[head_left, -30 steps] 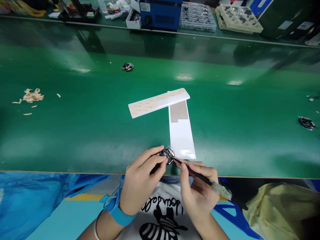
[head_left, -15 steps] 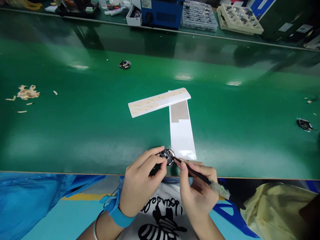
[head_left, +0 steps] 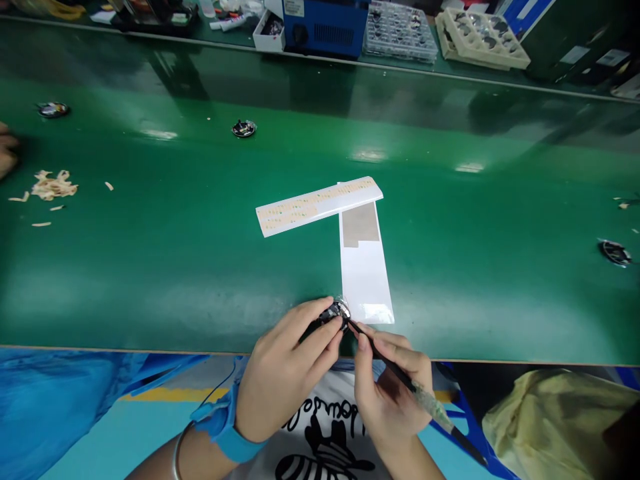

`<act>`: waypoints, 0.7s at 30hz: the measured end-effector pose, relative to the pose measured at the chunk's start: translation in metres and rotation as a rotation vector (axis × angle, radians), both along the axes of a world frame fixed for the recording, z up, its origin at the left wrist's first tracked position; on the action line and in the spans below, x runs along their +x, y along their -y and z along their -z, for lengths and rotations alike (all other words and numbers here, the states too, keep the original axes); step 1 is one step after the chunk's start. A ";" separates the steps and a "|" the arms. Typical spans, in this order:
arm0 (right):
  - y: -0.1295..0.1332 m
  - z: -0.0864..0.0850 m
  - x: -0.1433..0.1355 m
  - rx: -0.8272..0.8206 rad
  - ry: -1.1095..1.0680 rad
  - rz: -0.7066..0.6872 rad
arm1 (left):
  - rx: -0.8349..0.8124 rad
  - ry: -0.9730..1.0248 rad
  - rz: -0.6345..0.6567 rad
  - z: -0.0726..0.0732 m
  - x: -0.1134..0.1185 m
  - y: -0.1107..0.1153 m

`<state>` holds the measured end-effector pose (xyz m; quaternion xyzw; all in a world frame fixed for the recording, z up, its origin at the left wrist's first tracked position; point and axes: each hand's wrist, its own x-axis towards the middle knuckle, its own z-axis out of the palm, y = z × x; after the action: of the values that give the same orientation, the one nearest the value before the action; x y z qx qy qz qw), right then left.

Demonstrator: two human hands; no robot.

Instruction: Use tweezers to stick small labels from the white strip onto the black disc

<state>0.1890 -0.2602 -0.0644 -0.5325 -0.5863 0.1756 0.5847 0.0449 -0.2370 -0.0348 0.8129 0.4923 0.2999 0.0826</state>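
Note:
My left hand [head_left: 287, 373] is closed on a small round watch-like module [head_left: 336, 311] with black and silver parts inside, holding it just above the bench near its front edge. A blue wrist strap wraps that wrist. My right hand [head_left: 393, 383] grips slim black tweezers [head_left: 395, 368], held like a pen, with pale tape around their rear part. Their tips touch the module's right side; the exact contact is too small to make out. Just beyond lies a white backing sheet [head_left: 367, 283] with a grey patch, partly under a strip of small beige stickers [head_left: 300, 208].
Similar round modules lie at the back [head_left: 244, 129], far left [head_left: 53, 109] and right [head_left: 615, 253]. A pile of peeled scraps [head_left: 54, 187] is on the left, near another person's hand [head_left: 7, 150]. A rear shelf holds a blue device [head_left: 324, 30] and part trays [head_left: 400, 33].
My left fingers have shifted further over the module, and the tweezers' rear end has swung down. At far left, another module and another person's hand have come into view.

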 end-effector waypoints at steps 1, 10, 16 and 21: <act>0.000 -0.001 0.000 0.005 0.018 -0.003 | 0.020 -0.033 0.014 -0.001 -0.001 -0.001; -0.004 -0.004 0.000 0.056 0.081 -0.005 | 0.090 -0.150 0.078 -0.004 -0.005 -0.003; -0.005 -0.005 0.001 0.102 -0.011 -0.018 | 0.087 -0.160 0.101 -0.004 -0.005 -0.003; -0.005 -0.006 0.001 0.057 0.016 -0.031 | 0.091 -0.128 0.095 0.001 -0.006 -0.004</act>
<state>0.1901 -0.2554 -0.0583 -0.5079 -0.6039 0.1633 0.5922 0.0393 -0.2325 -0.0361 0.8558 0.4435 0.2650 0.0279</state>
